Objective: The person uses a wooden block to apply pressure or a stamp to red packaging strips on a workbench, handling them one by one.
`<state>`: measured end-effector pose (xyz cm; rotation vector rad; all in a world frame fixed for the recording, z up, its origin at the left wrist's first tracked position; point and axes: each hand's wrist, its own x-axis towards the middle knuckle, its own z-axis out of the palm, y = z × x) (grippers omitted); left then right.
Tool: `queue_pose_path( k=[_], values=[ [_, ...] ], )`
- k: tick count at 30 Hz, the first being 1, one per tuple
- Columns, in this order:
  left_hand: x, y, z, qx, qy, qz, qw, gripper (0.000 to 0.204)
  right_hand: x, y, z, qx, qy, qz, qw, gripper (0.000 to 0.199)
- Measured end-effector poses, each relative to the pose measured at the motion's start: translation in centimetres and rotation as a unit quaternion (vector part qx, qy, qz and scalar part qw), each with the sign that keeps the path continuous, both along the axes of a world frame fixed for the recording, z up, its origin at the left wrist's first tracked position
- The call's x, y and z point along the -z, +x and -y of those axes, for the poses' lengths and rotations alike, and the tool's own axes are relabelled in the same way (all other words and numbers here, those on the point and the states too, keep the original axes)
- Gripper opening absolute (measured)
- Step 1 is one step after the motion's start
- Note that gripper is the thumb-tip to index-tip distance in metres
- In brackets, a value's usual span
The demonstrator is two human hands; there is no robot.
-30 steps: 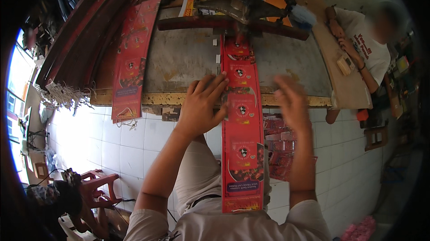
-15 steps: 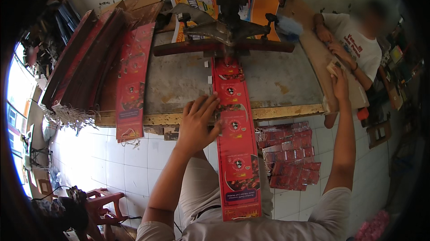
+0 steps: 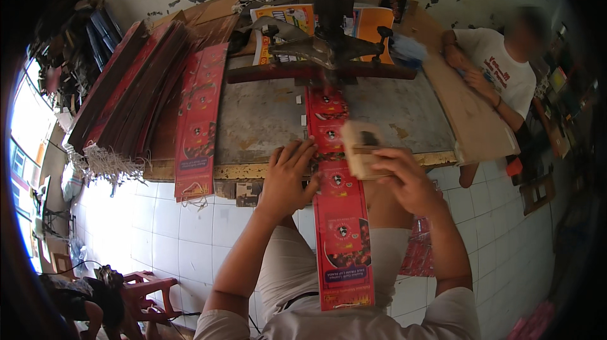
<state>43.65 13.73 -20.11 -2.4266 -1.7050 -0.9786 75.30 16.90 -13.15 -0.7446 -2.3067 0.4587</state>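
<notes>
1 red strip (image 3: 342,210), left hand (image 3: 286,179) spread at its edge, right hand (image 3: 408,179) gripping pale block (image 3: 360,153)

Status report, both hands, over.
Left hand on red strip. Right hand gripping pale block at strip's right edge. Dark press bar at strip's far end.

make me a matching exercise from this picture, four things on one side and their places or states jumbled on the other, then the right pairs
Column one
1. left hand
2. right hand
3. plastic stool
4. pale strings

Column two
A. red, at the lower left of the view
B. holding a pale block
C. hanging from the near end of the stacked strips
D. at the left edge of the printed red strip

Right pairs: 1-D, 2-B, 3-A, 4-C
</notes>
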Motion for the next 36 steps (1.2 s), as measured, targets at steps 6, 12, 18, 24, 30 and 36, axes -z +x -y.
queue_pose_path(
  k=[6, 12, 18, 24, 30, 36],
  values=[
    [0.3, 0.0, -0.2, -0.004, 0.006, 0.004, 1.0, 0.062, 1.3, -7.6, -6.1, -0.041, 0.051, 0.018, 0.998, 0.031],
    [0.2, 0.0, -0.5, 0.007, 0.007, 0.015, 1.0, 0.062, 3.3, -10.1, -12.3, -0.002, 0.096, 0.047, 0.994, 0.031],
    [-0.2, -0.1, -0.2, 0.006, -0.002, 0.022, 1.0, 0.062, 3.1, -9.9, -12.2, -0.012, 0.095, 0.043, 0.995, 0.032],
    [-0.2, 0.0, -0.1, 0.009, -0.013, 0.019, 1.0, 0.062, 3.5, -10.0, -12.4, 0.012, 0.11, 0.016, 0.994, 0.032],
    [-0.7, -0.1, 0.0, 0.007, -0.014, 0.017, 1.0, 0.061, 3.6, -9.8, -12.3, 0.054, 0.106, 0.017, 0.993, 0.034],
    [-0.5, 0.0, 0.0, 0.008, -0.008, 0.012, 1.0, 0.062, 4.2, -9.8, -11.7, 0.096, 0.126, -0.002, 0.987, 0.036]
  ],
)
